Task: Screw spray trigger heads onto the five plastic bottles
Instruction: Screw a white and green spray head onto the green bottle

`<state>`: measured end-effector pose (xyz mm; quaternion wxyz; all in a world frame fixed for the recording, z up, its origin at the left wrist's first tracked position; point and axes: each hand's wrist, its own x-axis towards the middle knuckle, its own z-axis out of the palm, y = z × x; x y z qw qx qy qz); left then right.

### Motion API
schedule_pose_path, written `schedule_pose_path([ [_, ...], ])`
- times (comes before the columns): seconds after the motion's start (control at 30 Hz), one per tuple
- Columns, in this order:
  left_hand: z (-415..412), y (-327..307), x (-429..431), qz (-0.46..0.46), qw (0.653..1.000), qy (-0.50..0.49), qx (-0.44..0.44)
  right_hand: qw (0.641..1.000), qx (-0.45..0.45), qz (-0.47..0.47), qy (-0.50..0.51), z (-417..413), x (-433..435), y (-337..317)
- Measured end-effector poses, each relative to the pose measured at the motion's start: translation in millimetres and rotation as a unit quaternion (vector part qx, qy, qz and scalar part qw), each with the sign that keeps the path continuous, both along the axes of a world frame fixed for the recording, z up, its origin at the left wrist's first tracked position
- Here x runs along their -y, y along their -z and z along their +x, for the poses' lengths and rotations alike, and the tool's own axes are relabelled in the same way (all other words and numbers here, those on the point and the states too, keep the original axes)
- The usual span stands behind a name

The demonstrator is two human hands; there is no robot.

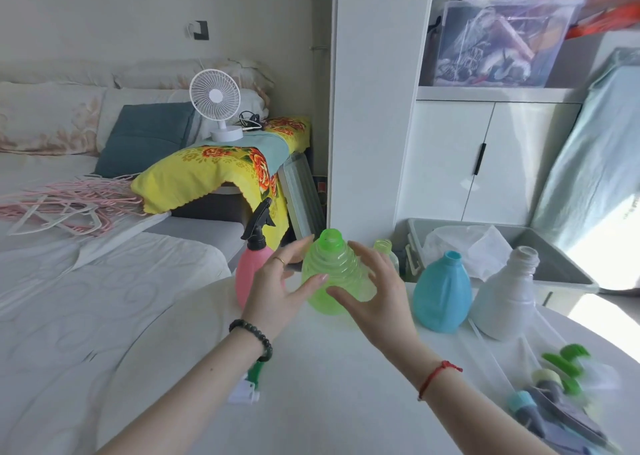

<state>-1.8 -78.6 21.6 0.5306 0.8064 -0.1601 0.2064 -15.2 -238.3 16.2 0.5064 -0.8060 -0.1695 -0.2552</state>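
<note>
A ribbed, translucent green bottle (337,278) with an open neck stands slightly tilted on the white round table (329,402). My left hand (277,284) and my right hand (377,291) cup it from either side, thumbs on its front. To its left stands a pink bottle (247,274) with a black trigger head (259,224) on it. A small clear bottle (385,248) is behind, while a blue bottle (441,291) and a white bottle (505,298) stand open-necked to the right. Loose trigger heads (554,395) lie at the table's right; a green-and-white one (249,383) lies under my left wrist.
A grey bin (568,267) holding a plastic bag sits behind the bottles on the right. A bed (69,281) with pink hangers (59,205) runs along the left. A white cabinet (450,163) stands behind the table.
</note>
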Motion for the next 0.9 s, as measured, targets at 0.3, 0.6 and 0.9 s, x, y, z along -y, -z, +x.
schedule_pose_path([
  [0.3, -76.0, 44.3, 54.6, -0.032, 0.986, 0.111, -0.121, 0.993, -0.105, 0.047, 0.007, -96.8, 57.1, 41.8],
  [0.6, -83.1, 66.3, 78.8, -0.028, 0.977, 0.143, -0.158, 0.991, -0.132, 0.027, 0.006, -105.6, 77.5, 64.7],
  [0.9, -79.0, 72.5, 80.8, -0.034, 0.976, 0.135, -0.165, 0.984, -0.121, -0.097, 0.082, -94.8, 153.1, 36.7],
])
